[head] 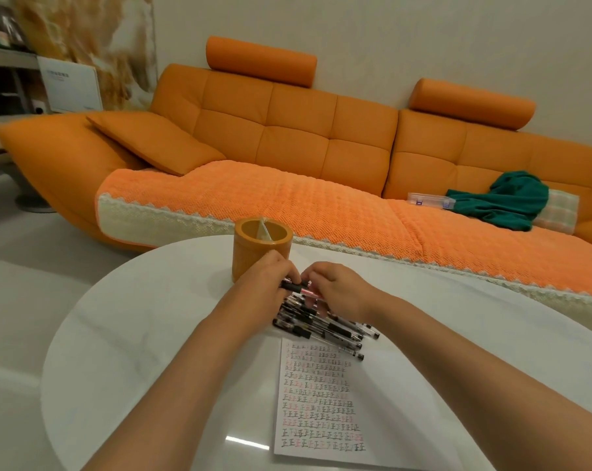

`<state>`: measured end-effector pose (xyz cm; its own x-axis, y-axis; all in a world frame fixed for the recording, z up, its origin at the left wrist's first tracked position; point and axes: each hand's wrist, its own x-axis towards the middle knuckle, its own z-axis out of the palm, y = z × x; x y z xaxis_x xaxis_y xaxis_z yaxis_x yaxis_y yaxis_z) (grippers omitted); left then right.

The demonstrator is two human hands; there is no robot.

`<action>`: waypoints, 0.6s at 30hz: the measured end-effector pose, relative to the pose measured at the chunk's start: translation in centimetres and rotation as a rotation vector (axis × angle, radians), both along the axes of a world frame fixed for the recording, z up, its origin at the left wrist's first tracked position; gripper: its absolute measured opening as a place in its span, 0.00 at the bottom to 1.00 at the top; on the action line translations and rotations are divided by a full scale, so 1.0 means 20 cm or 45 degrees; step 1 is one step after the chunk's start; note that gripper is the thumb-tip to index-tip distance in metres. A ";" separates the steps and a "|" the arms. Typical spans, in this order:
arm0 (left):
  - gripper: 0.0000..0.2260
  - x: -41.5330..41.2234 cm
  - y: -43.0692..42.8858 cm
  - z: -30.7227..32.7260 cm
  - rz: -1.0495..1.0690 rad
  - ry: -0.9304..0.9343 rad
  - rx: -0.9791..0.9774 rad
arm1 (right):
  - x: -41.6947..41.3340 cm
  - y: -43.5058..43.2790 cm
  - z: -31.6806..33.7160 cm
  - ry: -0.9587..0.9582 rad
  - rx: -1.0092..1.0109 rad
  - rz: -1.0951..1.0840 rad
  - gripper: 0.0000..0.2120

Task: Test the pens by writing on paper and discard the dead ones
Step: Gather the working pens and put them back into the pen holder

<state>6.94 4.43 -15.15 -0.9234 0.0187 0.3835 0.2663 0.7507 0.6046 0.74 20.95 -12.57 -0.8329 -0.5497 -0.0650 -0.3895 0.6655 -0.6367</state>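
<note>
A pile of several black-capped gel pens [325, 326] lies on the white round table [151, 334], just beyond a sheet of paper [318, 402] covered with rows of red and black test marks. My left hand [267, 278] and my right hand [335, 287] meet above the far end of the pile. Between them they hold one pen [299, 287]: the left fingers curl round its black end, the right fingers pinch its reddish barrel. An orange cylindrical pen holder [253, 253] stands right behind my left hand.
A long orange sofa [287, 130] runs behind the table, with a green cloth [505, 198] and a clear plastic case [427, 200] on its seat. Shelving and a white box [70, 85] stand at the far left.
</note>
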 end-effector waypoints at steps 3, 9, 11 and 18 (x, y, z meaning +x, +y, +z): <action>0.14 0.03 -0.02 0.01 0.020 0.061 0.073 | 0.04 -0.01 0.00 0.012 0.057 0.099 0.23; 0.21 0.07 -0.10 0.08 0.199 -0.044 0.238 | 0.08 -0.05 0.01 -0.261 -0.278 0.087 0.22; 0.17 0.07 -0.10 0.10 0.083 -0.212 0.635 | 0.09 -0.08 0.01 -0.327 -0.386 0.073 0.19; 0.08 0.11 -0.15 0.14 0.022 -0.131 0.827 | 0.18 -0.20 0.02 -0.449 -0.490 0.232 0.16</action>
